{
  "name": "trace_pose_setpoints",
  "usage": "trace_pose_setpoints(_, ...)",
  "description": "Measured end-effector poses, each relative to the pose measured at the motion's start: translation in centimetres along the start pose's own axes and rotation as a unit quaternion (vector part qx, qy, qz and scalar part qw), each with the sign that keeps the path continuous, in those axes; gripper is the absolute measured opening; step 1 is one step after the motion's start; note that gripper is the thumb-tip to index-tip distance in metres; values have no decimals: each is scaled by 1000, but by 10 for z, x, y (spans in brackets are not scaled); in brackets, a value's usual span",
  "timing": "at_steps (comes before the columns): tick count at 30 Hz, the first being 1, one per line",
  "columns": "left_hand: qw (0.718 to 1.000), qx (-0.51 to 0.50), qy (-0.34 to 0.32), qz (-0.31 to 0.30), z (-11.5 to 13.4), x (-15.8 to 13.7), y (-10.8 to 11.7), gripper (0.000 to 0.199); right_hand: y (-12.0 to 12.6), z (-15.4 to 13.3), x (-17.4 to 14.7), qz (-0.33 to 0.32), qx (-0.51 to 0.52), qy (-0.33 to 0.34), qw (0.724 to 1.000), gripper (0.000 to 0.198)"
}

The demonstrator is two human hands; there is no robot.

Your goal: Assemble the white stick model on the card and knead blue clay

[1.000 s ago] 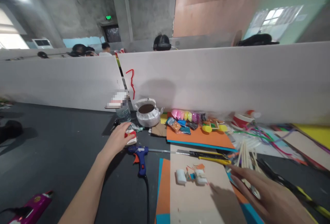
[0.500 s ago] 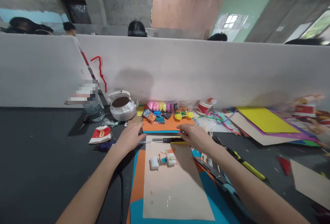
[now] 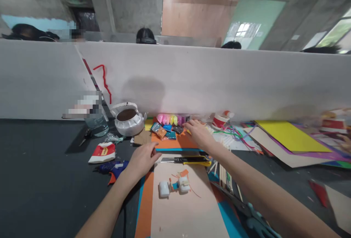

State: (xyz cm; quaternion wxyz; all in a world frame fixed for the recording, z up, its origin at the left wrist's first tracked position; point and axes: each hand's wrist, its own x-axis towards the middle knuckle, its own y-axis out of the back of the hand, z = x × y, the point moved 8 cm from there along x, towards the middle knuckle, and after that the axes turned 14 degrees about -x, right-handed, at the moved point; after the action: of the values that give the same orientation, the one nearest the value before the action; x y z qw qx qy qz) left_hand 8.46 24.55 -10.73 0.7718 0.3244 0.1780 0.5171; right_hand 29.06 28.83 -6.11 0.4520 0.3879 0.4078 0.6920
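My right hand [image 3: 197, 134] reaches over the orange sheet [image 3: 178, 143], fingers stretched forward and bent down. Under it, a small wheeled model with yellow wheels [image 3: 188, 131] is mostly hidden. My left hand [image 3: 141, 159] has loosely bent fingers and holds nothing visible; its fingertips are near the blade of a yellow-and-black utility knife [image 3: 189, 160]. On the beige card [image 3: 189, 208] lie two white blocks, one plain [image 3: 164, 189] and one [image 3: 184, 184] with orange and blue scraps about it. Small packets of coloured clay [image 3: 160, 132] lie left of my right hand.
Left are a white kettle-shaped pot [image 3: 129, 125], a blue glue gun [image 3: 112, 167], a red-and-white packet [image 3: 102, 153] and a water cup [image 3: 99, 126]. Right are scissors [image 3: 242, 205], wooden sticks [image 3: 224, 176], pipe cleaners [image 3: 238, 135] and coloured sheets [image 3: 290, 135]. A white partition [image 3: 186, 80] stands behind.
My right hand has moved forward from beside the knife onto the yellow-wheeled model. My left hand has drawn its fingers in slightly. The whole view has tilted up a little.
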Motion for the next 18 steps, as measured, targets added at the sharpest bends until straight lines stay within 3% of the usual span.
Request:
trace_pose_setpoints(3,1000,-8,8,-3,0,1,-2,31,4,-37,29,-2,18,38,999,26)
trace_pose_setpoints(9,999,-34,13,14,2,0,3,29,-5,-92,66,-24,14,15,999,28)
trace_pose_setpoints(13,996,-71,12,49,2,1,10,35,-4,-99,64,11,21,10,1000,23)
trace_pose_setpoints(18,974,-160,0,162,3,-2,33,44,20,-90,37,67,81,48,993,11)
